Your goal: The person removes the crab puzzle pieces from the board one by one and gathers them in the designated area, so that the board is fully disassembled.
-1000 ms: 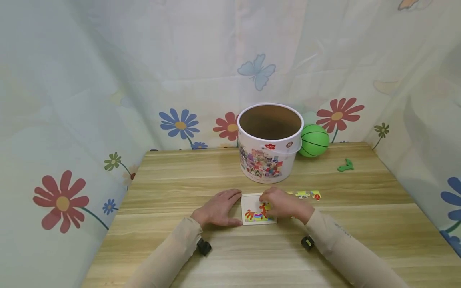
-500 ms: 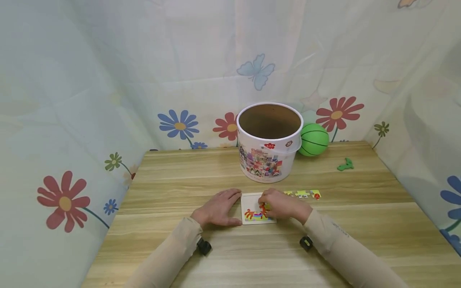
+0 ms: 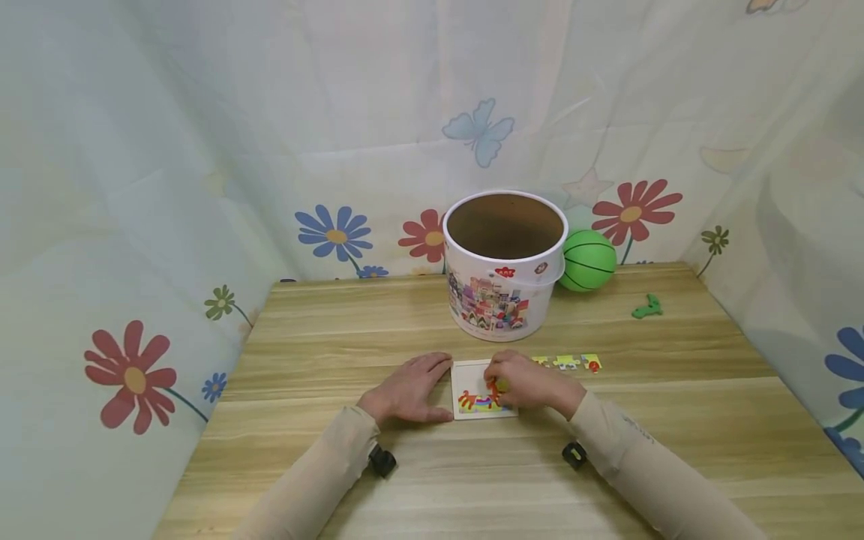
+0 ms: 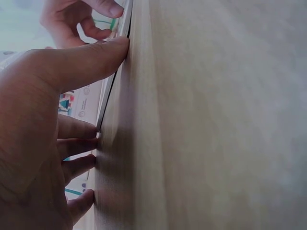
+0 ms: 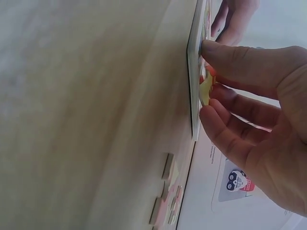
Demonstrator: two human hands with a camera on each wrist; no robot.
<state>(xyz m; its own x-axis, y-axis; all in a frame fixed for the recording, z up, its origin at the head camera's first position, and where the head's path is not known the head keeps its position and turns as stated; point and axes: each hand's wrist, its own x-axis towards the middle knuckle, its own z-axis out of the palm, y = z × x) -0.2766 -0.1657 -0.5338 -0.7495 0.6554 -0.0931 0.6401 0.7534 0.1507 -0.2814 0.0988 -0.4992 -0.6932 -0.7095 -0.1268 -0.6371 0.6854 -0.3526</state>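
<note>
A square jigsaw tray (image 3: 470, 373) lies on the table, its near strip filled with red, yellow and rainbow-coloured pieces. My left hand (image 3: 407, 391) rests along the tray's left side, thumb at the near corner and fingertips at the far one. In the left wrist view, the left thumb (image 4: 91, 62) and fingers are spread apart. My right hand (image 3: 533, 381) is over the tray's right half. Between its thumb and fingers it pinches a yellow jigsaw piece (image 5: 206, 90), seen tilted close against the tray (image 5: 194, 72) in the right wrist view.
Several loose jigsaw pieces (image 3: 567, 363) lie in a row beyond the right wrist. A white printed bucket (image 3: 499, 296) stands behind the tray, with a green ball (image 3: 589, 261) beside it. Farther right lies a small green object (image 3: 648, 307). Floral curtains (image 3: 385, 172) border the table.
My right hand stays over the tray's right half with only slight finger movement. The left hand keeps its place, and the head view has shifted slightly.
</note>
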